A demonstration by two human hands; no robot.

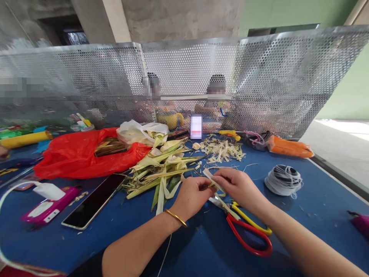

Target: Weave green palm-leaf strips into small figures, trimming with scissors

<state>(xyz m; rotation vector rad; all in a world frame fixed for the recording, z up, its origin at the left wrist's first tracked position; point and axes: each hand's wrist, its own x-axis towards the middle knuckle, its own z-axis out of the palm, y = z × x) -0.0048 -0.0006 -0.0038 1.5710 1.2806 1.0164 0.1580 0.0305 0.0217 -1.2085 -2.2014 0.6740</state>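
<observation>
- A flat, pale strip (208,174) is pinched between the clamped fingers of the left hand (188,194) and right hand (238,184).
- Beneath, smooth-handled scissors (235,234) are laid on the blue worktop (207,252).
- Ribbed husks (167,157) are heaped left; curly shreds (221,150) are scattered beyond.
- White string (278,186) is wound roundly at right.

The screen (187,57) at twelve o'clock is perforated, dull-shining metal; at nine, the bag (72,154) is crinkled, glossy plastic; at eight, the phone (93,202) has smooth, glossy glass. The strip (208,175) is matt and papery. At three, the pouch (291,147) is probably cloth.
</observation>
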